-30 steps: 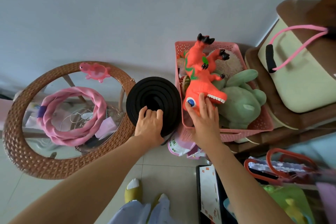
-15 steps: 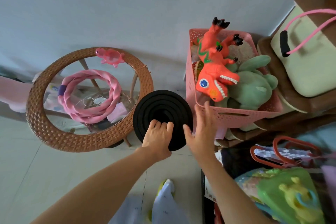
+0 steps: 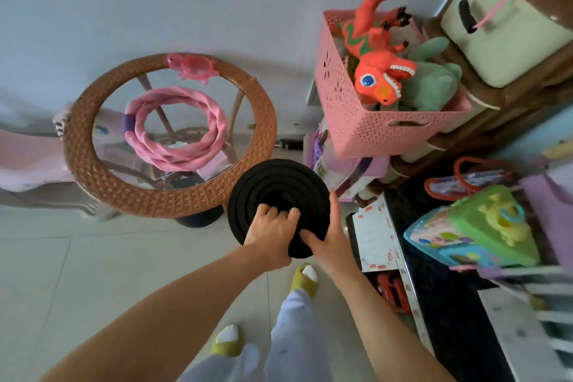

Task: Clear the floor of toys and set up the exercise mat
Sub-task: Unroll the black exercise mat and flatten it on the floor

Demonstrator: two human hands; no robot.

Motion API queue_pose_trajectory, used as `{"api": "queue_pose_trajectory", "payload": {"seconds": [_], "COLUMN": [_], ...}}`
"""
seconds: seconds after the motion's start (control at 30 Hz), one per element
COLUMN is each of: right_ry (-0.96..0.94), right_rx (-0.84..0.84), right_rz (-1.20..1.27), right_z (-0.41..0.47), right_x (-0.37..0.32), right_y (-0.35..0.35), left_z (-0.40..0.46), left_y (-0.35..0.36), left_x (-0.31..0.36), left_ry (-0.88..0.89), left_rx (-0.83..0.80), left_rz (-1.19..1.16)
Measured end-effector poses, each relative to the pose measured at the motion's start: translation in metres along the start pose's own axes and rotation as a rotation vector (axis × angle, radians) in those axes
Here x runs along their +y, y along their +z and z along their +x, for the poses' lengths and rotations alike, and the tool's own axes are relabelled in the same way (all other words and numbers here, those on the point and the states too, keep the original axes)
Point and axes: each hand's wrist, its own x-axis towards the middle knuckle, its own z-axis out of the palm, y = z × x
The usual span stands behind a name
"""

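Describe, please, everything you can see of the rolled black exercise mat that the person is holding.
The rolled black exercise mat is seen end-on, its matte, foam-like layers forming a tight spiral of concentric rings. It stands upright between the round wicker table and the pink basket, its lower part hidden from view. The left hand grips it with fingers hooked into the spiral's centre; the right hand holds the outer edge, thumb lying on the end face.

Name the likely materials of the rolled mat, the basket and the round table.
Mat: matte black foam, judging by its thick, soft-looking coils. Basket: pink moulded plastic, perforated walls. Table: brown woven wicker rim, possibly synthetic, round a see-through glass top.
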Motion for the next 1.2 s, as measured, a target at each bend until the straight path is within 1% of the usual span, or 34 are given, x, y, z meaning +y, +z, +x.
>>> {"api": "queue_pose_trajectory", "payload": {"seconds": [0.27, 0.47, 0.57, 0.7, 0.77, 0.9, 1.03, 1.2], "right_ry": [0.062, 0.080, 0.087, 0.161, 0.162, 0.188, 0.215, 0.200], "right_rx": [0.015, 0.002, -0.027, -0.062, -0.062, -0.051, -0.108, -0.101], "right_rz": [0.033, 0.036, 0.089, 0.209, 0.240, 0.308, 0.316, 0.300], "right_z": [-0.071, -0.120, -0.163, -0.219, -0.241, -0.300, -0.344, -0.395], "right_x": [0.009, 0.024, 0.040, 0.066, 0.074, 0.084, 0.093, 0.101], "right_y": [0.047, 0.064, 0.074, 0.090, 0.096, 0.111, 0.131, 0.169], "left_z": [-0.079, -0.133, -0.177, -0.235, -0.260, -0.318, -0.369, -0.430], "left_y": [0.015, 0.025, 0.037, 0.052, 0.056, 0.063, 0.070, 0.087], "left_x": [-0.006, 0.000, 0.013, 0.034, 0.045, 0.061, 0.059, 0.050], "left_ry": [0.014, -0.023, -0.077, -0.143, -0.159, -0.155, -0.156, -0.160], "left_rx": [-0.055, -0.021, -0.016, -0.009, 0.009, -0.009, -0.043, -0.038], "left_rz": [0.015, -0.007, -0.019, -0.035, -0.043, -0.027, -0.011, -0.003]}}
